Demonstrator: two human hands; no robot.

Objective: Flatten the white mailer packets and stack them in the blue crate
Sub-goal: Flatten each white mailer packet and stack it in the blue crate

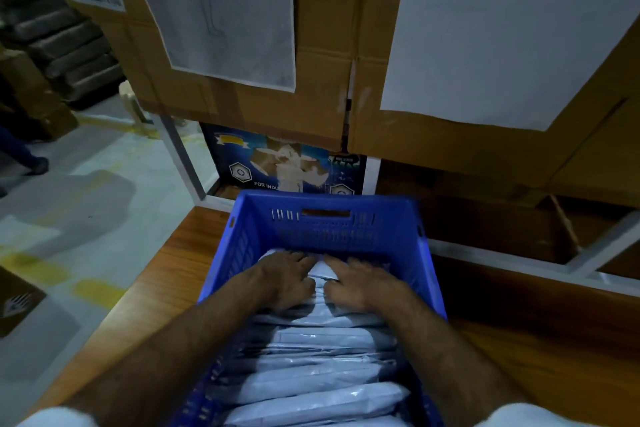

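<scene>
A blue slatted crate (325, 222) stands on a wooden table, its far wall toward the cardboard boxes. Several white mailer packets (322, 388) lie stacked in a row inside it, filling the near part. My left hand (284, 279) and my right hand (360, 284) are both inside the crate at its far end. They lie palm down, side by side, pressing on the farthest white packet (322, 269), a corner of which shows between them. The fingers reach toward the far wall.
The wooden table (166, 281) carries the crate; its left edge drops to a pale floor (86, 191). Large cardboard boxes (325, 45) with paper sheets rise close behind. A blue printed box (287, 163) sits under them. A person's leg (20, 152) is at far left.
</scene>
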